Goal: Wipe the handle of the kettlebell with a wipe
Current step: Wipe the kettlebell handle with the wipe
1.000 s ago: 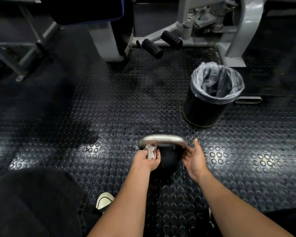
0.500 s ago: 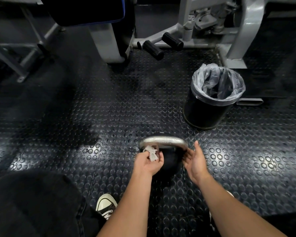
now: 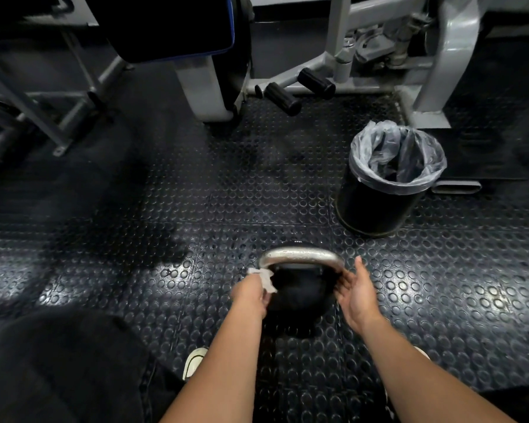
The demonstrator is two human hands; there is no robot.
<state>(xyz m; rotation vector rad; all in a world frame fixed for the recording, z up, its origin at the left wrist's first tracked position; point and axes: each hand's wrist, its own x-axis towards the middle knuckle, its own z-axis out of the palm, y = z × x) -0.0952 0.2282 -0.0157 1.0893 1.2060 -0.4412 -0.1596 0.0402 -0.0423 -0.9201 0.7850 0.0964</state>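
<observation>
1. The floor [image 3: 196, 209] is seen as black, embossed with raised circles.
2. A black kettlebell [image 3: 297, 296] is topped by a silver handle [image 3: 300, 254].
3. A white wipe [image 3: 264, 277] is seen.
4. At 1 o'clock, a black bin [image 3: 370, 209] is lined with clear grey plastic.

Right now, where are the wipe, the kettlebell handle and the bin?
wipe [image 3: 264, 277]: head view, on the white crumpled part above the fist.
kettlebell handle [image 3: 300, 255]: head view, top of the metal arch.
bin [image 3: 370, 209]: head view, black side wall.
</observation>
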